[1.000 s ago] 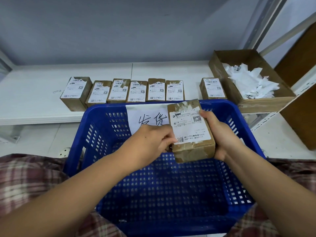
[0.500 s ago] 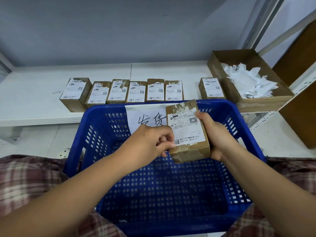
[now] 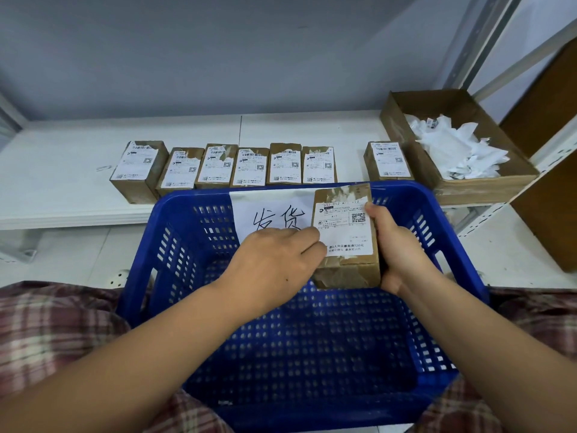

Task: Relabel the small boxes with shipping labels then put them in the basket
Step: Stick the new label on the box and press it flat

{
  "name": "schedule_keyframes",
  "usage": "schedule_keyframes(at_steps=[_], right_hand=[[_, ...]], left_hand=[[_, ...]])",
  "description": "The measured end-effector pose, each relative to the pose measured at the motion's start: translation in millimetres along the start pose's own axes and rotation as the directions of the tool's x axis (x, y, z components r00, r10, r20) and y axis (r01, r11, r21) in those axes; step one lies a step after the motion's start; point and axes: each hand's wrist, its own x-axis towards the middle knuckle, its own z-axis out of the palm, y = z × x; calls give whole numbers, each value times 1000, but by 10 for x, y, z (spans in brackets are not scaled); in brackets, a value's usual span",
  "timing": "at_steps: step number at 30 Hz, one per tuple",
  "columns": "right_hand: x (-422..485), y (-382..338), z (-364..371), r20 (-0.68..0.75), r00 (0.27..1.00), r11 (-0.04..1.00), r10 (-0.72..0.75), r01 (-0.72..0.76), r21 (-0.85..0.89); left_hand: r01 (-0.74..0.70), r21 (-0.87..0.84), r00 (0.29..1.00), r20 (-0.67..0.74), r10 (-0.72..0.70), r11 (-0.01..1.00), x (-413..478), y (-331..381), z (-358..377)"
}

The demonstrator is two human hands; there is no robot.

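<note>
White shelf (image 3: 62, 189) behind, right hand (image 3: 396, 245) holds box (image 3: 346, 226), long axis away.

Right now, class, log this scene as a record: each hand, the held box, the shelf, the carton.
Right hand: grips box at its right side
Left hand: fingers curled at left edge of label; pinch unclear
Box: held over basket, label up
Shelf: seven labelled boxes, one set apart
Carton: white paper scraps
</note>
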Motion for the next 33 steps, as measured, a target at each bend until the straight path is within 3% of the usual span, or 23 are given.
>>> schedule_keyframes(at_steps=[5, 11, 15, 20, 22, 25, 28, 33], right_hand=[[-4, -7, 0, 11, 1000, 1000, -16, 16, -3], [5, -30, 8, 43, 998, 999, -37, 38, -31], [29, -22, -6, 65, 996, 996, -52, 57, -69], [57, 13, -18, 105, 994, 994, -32, 42, -97], [63, 20, -27, 111, 994, 997, -8, 17, -79], [64, 22, -39, 131, 990, 999, 53, -51, -17], [63, 27, -41, 156, 985, 997, 77, -80, 15], [41, 24, -40, 177, 979, 995, 97, -102, 17]], left_hand=[[-91, 118, 995, -24, 94, 989, 23, 4, -58], [-79, 145, 995, -46, 87, 986, 26, -17, -26], [-48, 45, 999, -3, 48, 998, -1, -36, 39], [66, -225, 993, 106, -42, 972, 8, -64, 39], [144, -382, 983, 160, -88, 913, 7, -75, -13], [351, -592, 930, 307, -200, 725, 4, -122, -100], [457, -640, 889, 349, -296, 617, 27, -126, -108], [488, -714, 867, 331, -372, 502, 57, -58, -85]])
